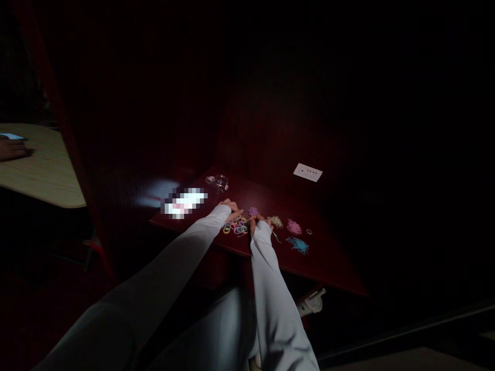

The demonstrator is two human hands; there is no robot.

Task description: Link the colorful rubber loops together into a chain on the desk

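Note:
My left hand is above a pile of small coloured rings, like hair ties, at the front of a dark red desk. Its fingers are bent together; whatever they hold is too small to make out. Close on the other side of the pile, my right hand has its fingers curled inward, their tips hidden in part. Around it lie a purple heap of thin bands, a cream heap and a green strand. Further right are a pink heap, a blue heap and a single pale ring.
A bright, pixelated screen lies at the desk's left. Behind it is a clear, shiny object. A white socket plate sits on the back panel. At far left, another person's hand rests on a pale table.

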